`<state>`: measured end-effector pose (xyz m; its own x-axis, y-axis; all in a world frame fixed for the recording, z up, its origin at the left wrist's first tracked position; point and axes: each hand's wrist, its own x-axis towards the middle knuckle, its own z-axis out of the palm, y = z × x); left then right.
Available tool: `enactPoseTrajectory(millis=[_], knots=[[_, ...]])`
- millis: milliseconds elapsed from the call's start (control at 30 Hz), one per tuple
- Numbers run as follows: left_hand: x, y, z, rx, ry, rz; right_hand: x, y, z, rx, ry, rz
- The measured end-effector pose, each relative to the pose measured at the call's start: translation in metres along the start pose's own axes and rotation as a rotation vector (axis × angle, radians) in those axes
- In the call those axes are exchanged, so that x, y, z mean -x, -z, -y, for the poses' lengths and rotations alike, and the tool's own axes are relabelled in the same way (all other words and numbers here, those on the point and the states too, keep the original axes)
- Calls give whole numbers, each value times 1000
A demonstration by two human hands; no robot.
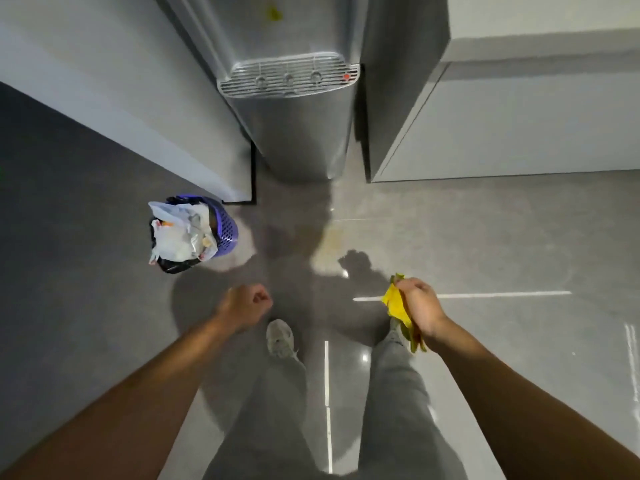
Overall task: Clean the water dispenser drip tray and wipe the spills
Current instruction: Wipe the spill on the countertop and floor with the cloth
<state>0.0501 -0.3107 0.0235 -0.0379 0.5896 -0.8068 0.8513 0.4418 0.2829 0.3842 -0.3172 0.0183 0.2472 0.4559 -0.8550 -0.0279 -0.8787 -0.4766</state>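
Observation:
A silver water dispenser [298,133] stands ahead between a wall and a cabinet. Its drip tray [287,77] has a white slotted grille with a small red mark at its right end. My right hand [419,308] grips a crumpled yellow cloth [394,304] at waist height, well short of the dispenser. My left hand [247,304] is curled into a loose fist and holds nothing. A faint yellowish patch [334,237] shows on the glossy floor tiles in front of the dispenser.
A purple waste basket [221,226] overfilled with plastic bags stands on the floor at the left. A grey wall corner [207,161] flanks the dispenser's left, a pale cabinet [485,126] its right. My legs and shoes [280,339] are below.

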Motion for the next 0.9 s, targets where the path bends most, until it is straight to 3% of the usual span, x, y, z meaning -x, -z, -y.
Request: enactPoseTrajectory(millis=[233,467,667,767,900], knots=[[-128,-16,101,-24,-28,15,-105,-106,-52,95,47,-6],[-289,-97,159,25,-144,-107,-280,-173,-151,757,364,27],[-446,-195,211,-43,-227,-193,-451,-188,-247,1269,638,-75],[-517,-224,232,-256,-324,-290,-518,-193,-274,1309,734,-184],[-576,-240,255,-459,-446,-476,-561,-200,-295,1114,843,-288]])
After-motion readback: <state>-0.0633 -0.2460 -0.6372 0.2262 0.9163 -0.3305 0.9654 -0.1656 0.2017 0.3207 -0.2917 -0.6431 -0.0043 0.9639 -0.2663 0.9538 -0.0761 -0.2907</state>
